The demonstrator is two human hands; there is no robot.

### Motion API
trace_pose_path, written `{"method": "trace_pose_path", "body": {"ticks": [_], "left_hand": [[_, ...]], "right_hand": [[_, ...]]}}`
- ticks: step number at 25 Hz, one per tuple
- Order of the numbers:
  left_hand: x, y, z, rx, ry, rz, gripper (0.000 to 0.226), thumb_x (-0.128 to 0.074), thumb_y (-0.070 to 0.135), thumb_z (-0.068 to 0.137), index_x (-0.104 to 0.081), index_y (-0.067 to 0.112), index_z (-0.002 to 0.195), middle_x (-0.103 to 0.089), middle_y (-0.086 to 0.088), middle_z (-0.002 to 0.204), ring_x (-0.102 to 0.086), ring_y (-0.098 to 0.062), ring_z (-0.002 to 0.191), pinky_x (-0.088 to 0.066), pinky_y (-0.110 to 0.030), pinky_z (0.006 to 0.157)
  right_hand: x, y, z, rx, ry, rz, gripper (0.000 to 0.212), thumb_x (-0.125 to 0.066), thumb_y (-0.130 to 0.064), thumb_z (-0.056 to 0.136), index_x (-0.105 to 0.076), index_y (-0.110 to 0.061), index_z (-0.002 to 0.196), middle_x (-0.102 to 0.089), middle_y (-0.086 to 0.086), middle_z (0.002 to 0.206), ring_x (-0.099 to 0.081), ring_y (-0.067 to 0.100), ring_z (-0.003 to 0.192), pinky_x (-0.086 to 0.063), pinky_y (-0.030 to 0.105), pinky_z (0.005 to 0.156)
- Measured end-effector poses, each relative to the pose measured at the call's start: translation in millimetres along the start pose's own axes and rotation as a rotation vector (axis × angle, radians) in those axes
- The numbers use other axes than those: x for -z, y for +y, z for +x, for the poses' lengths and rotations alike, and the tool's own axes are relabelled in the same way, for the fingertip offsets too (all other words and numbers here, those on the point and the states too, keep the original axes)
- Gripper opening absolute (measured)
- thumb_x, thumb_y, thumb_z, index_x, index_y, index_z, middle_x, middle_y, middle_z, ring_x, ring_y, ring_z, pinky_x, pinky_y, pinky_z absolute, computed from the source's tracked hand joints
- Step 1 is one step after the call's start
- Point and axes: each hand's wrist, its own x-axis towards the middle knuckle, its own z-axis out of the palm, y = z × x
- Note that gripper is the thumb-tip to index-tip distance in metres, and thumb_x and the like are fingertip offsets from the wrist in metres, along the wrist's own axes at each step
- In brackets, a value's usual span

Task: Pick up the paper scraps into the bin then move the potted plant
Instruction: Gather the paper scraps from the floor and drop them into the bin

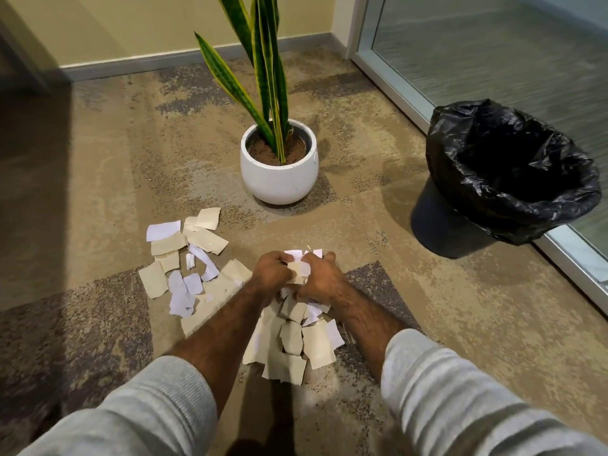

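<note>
Several torn paper scraps (184, 258), beige and white, lie scattered on the carpet in front of me. My left hand (271, 274) and my right hand (320, 278) are pressed together around a bunch of scraps (297, 271), fingers curled on it. More scraps (292, 343) lie in a pile below my wrists. The potted plant (279, 166), a snake plant in a round white pot, stands beyond the paper. The bin (506, 179), lined with a black bag, stands open at the right.
A glass partition with a metal frame (404, 90) runs behind the bin on the right. A yellow wall with a grey skirting board (131, 64) closes the back. Patterned carpet (427, 324) covers the floor.
</note>
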Motion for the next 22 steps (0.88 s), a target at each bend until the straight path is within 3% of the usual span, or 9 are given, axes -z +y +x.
{"method": "trace_pose_path", "body": {"ticks": [4, 8, 11, 14, 16, 20, 22], "left_hand": [[0.9, 7.2, -6.5, 0.056, -0.029, -0.169, 0.031, -0.055, -0.017, 0.089, -0.061, 0.002, 0.112, -0.062, -0.02, 0.094, -0.062, -0.03, 0.071, -0.049, -0.024, 0.044], [0.8, 19.7, -16.2, 0.091, -0.068, -0.227, 0.031, -0.053, -0.016, 0.092, -0.061, 0.002, 0.116, -0.063, -0.02, 0.088, -0.059, -0.027, 0.064, -0.048, -0.029, 0.055], [4.5, 42.6, -18.4, 0.074, -0.1, -0.26, 0.034, -0.051, -0.016, 0.093, -0.059, -0.003, 0.124, -0.063, -0.023, 0.09, -0.063, -0.022, 0.059, -0.051, -0.025, 0.045], [8.3, 74.7, -20.5, 0.066, -0.1, -0.278, 0.038, -0.052, -0.016, 0.093, -0.057, -0.005, 0.129, -0.066, -0.023, 0.096, -0.066, -0.023, 0.06, -0.053, -0.027, 0.042], [5.7, 96.7, -25.0, 0.049, -0.097, -0.284, 0.039, -0.051, -0.014, 0.095, -0.059, -0.001, 0.13, -0.068, -0.021, 0.099, -0.069, -0.021, 0.064, -0.054, -0.024, 0.041], [1.1, 141.6, -39.9, 0.016, -0.131, -0.31, 0.036, -0.051, -0.01, 0.097, -0.064, 0.005, 0.127, -0.069, -0.019, 0.121, -0.072, -0.022, 0.084, -0.061, -0.024, 0.051], [-3.1, 165.6, -52.3, -0.032, -0.158, -0.307, 0.036, -0.05, -0.009, 0.098, -0.062, 0.005, 0.13, -0.068, -0.02, 0.122, -0.07, -0.021, 0.08, -0.055, -0.02, 0.043]], "right_hand": [[5.5, 5.5, 2.5, 0.0, 0.007, 0.12, 0.074, -0.091, -0.028, 0.062, -0.058, -0.024, 0.128, -0.035, 0.009, 0.127, -0.062, 0.028, 0.094, -0.062, 0.045, 0.081], [19.9, 1.8, 2.6, -0.008, 0.011, 0.171, 0.065, -0.093, -0.017, 0.055, -0.065, -0.022, 0.114, -0.052, 0.011, 0.122, -0.068, 0.028, 0.09, -0.064, 0.041, 0.074], [45.3, -9.2, 4.4, 0.0, -0.011, 0.207, 0.06, -0.095, -0.015, 0.059, -0.064, -0.013, 0.111, -0.066, 0.012, 0.111, -0.07, 0.025, 0.088, -0.062, 0.035, 0.071], [81.6, -23.2, -0.6, 0.002, -0.032, 0.307, 0.051, -0.093, -0.009, 0.065, -0.062, -0.01, 0.105, -0.072, 0.011, 0.097, -0.068, 0.02, 0.075, -0.059, 0.034, 0.065], [105.6, -30.1, -8.1, 0.02, -0.018, 0.361, 0.049, -0.092, -0.005, 0.065, -0.064, -0.01, 0.104, -0.074, 0.01, 0.097, -0.069, 0.02, 0.076, -0.058, 0.032, 0.064], [150.7, -38.5, -26.3, 0.052, 0.053, 0.445, 0.052, -0.091, -0.001, 0.065, -0.066, -0.005, 0.11, -0.074, 0.01, 0.1, -0.072, 0.02, 0.083, -0.063, 0.033, 0.073], [174.0, -40.6, -36.0, 0.087, 0.094, 0.482, 0.048, -0.091, -0.001, 0.065, -0.067, -0.003, 0.107, -0.074, 0.01, 0.099, -0.07, 0.017, 0.075, -0.06, 0.028, 0.065]]}}
